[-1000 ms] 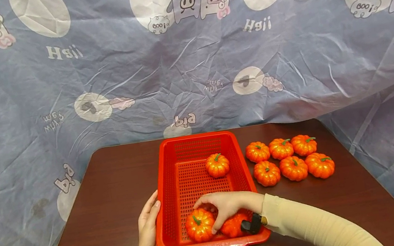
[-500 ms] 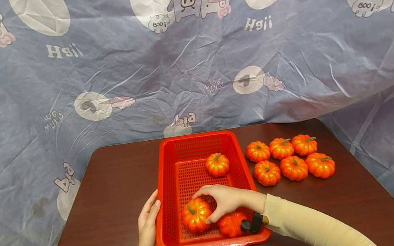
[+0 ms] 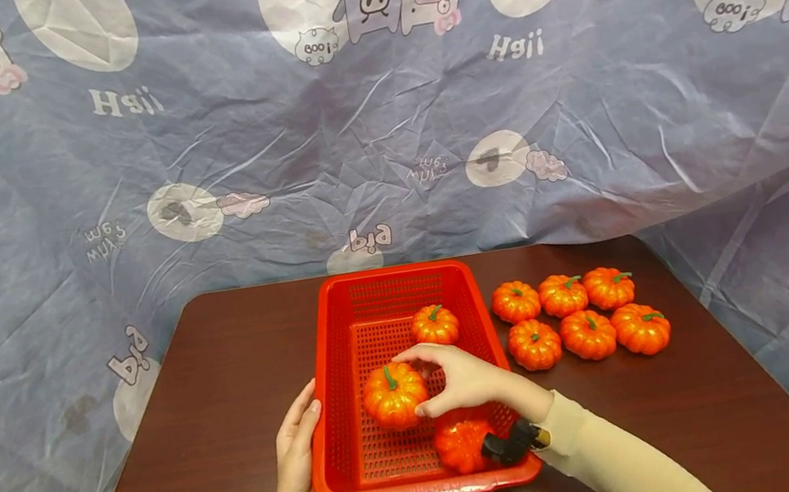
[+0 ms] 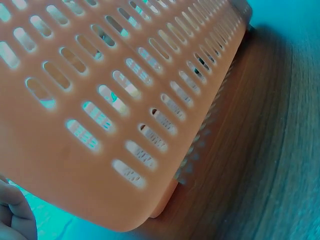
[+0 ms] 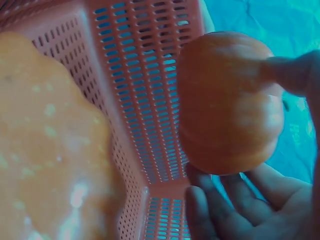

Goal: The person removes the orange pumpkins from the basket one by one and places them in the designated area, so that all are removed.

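In the head view a red perforated plastic basket (image 3: 326,457) stands mid-table. My left hand (image 3: 294,453) holds its left rim; in the left wrist view only a few fingers (image 4: 17,212) show beside the basket wall (image 4: 100,165). Inside the basket, my right hand (image 3: 464,377) grips a small orange pumpkin (image 3: 395,401) by its right side, thumb and fingers spread around it. That pumpkin (image 5: 225,110) appears lifted in the right wrist view. Below my right wrist lies a second pumpkin (image 3: 462,445), partly covered by the wrist camera. Another pumpkin (image 3: 435,324) sits toward the basket's back right.
Right of the basket, several more pumpkins (image 3: 589,337) rest in two rows on the dark brown table (image 3: 230,370). A grey-blue patterned cloth (image 3: 320,147) hangs behind the table and along its sides.
My right hand has lifted the pumpkin from the basket's front left and carried it away from me, toward the back. My left hand stays on the rim.
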Action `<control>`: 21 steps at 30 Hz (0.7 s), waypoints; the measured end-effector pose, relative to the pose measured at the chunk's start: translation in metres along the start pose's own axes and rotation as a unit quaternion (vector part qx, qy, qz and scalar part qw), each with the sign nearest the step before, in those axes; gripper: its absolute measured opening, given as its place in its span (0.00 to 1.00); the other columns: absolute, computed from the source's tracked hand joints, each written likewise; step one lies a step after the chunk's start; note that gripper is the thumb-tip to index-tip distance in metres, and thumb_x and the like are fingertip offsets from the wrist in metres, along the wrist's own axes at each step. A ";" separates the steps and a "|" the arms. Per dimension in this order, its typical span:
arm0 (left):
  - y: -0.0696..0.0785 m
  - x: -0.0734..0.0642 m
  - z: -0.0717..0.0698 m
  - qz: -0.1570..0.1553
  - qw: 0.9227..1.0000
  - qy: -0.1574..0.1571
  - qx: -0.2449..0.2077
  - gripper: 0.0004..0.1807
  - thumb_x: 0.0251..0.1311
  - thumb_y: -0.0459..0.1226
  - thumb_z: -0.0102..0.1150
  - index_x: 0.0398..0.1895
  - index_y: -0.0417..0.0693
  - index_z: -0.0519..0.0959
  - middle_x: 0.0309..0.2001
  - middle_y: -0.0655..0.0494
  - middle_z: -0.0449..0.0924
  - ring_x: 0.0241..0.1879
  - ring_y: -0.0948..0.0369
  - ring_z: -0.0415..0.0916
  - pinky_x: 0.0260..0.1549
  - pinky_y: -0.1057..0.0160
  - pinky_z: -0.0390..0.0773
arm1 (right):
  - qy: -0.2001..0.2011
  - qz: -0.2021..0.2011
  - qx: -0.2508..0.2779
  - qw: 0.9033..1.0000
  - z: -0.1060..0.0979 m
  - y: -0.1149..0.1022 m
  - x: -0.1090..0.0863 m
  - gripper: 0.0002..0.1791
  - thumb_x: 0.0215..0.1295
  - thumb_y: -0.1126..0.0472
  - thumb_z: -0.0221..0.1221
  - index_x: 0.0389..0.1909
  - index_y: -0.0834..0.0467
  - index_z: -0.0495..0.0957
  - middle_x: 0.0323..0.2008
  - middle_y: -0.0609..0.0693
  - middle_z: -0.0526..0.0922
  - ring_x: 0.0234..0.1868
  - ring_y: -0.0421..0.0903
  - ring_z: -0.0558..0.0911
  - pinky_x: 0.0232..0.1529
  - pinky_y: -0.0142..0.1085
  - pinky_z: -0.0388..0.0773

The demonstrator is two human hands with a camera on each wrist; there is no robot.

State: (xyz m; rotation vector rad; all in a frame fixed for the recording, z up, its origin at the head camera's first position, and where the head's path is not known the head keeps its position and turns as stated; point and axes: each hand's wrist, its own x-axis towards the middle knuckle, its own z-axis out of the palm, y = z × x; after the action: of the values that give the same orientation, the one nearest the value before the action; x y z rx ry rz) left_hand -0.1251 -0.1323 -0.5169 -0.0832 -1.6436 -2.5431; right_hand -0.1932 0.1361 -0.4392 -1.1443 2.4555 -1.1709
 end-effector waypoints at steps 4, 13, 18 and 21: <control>0.000 0.000 0.000 0.000 1.000 -0.002 -0.002 0.24 0.71 0.34 0.43 0.67 0.36 0.60 0.56 0.48 0.74 0.48 0.58 0.76 0.45 0.60 0.77 | 0.028 0.017 0.020 0.999 -0.007 -0.004 -0.003 0.37 0.45 0.58 0.70 0.60 0.53 0.70 0.53 0.45 0.75 0.49 0.42 0.75 0.52 0.39 0.72; 0.000 0.000 0.000 0.002 1.000 -0.004 -0.010 0.24 0.71 0.33 0.43 0.67 0.34 0.59 0.56 0.47 0.74 0.48 0.57 0.76 0.45 0.60 0.78 | 0.068 0.036 0.058 0.995 -0.027 -0.013 -0.013 0.39 0.44 0.64 0.70 0.62 0.58 0.69 0.54 0.53 0.74 0.51 0.51 0.75 0.51 0.50 0.72; 0.000 0.000 -0.001 0.004 1.000 -0.007 -0.012 0.24 0.71 0.33 0.43 0.67 0.34 0.59 0.56 0.46 0.74 0.48 0.57 0.76 0.45 0.60 0.78 | 0.092 0.041 0.054 0.993 -0.041 -0.011 -0.025 0.39 0.46 0.58 0.71 0.62 0.51 0.69 0.57 0.48 0.73 0.56 0.49 0.73 0.54 0.51 0.70; 0.000 0.000 -0.001 0.004 1.000 -0.008 -0.013 0.24 0.71 0.33 0.43 0.67 0.34 0.59 0.56 0.46 0.74 0.48 0.57 0.76 0.45 0.60 0.78 | 0.106 0.037 0.055 0.992 -0.049 -0.009 -0.033 0.39 0.46 0.57 0.71 0.63 0.50 0.68 0.58 0.47 0.72 0.56 0.50 0.73 0.55 0.51 0.69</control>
State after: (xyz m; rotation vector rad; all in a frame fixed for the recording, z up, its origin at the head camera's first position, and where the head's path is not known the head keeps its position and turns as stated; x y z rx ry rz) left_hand -0.1251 -0.1331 -0.5175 -0.1141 -1.6114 -2.5655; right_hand -0.1882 0.1846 -0.4052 -0.9338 2.5233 -1.4521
